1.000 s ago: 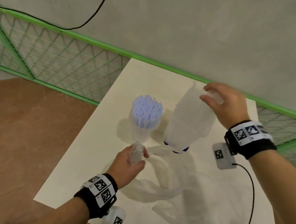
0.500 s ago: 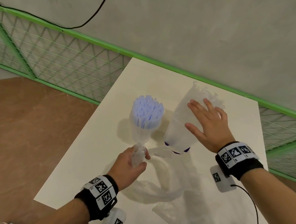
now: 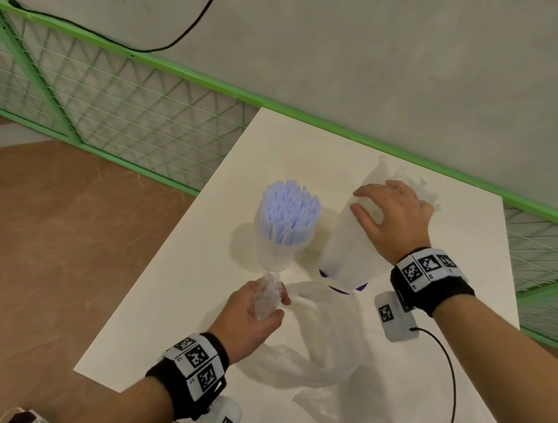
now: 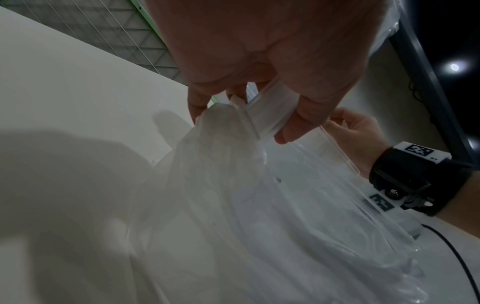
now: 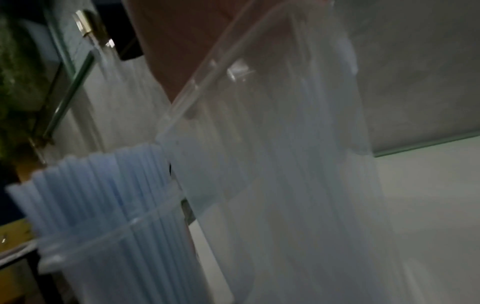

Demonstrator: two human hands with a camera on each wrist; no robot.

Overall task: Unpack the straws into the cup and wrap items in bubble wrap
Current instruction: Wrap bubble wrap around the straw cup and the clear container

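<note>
A clear cup full of pale blue straws stands on the white table; the straws also show in the right wrist view. Just right of it a clear straw bag with purple print at its base stands upright. My right hand curls round the bag's upper part. My left hand pinches a bunched end of clear bubble wrap right by the cup's base. The left wrist view shows that hand gripping the folded wrap.
More crumpled bubble wrap lies on the table between my arms. A green mesh fence runs along the table's far and left sides, with brown floor to the left. A black cable trails from my right wrist.
My right hand let go of the bag's top, flattened against its side, and now curls round its upper part. The left hand keeps its hold on the wrap.
</note>
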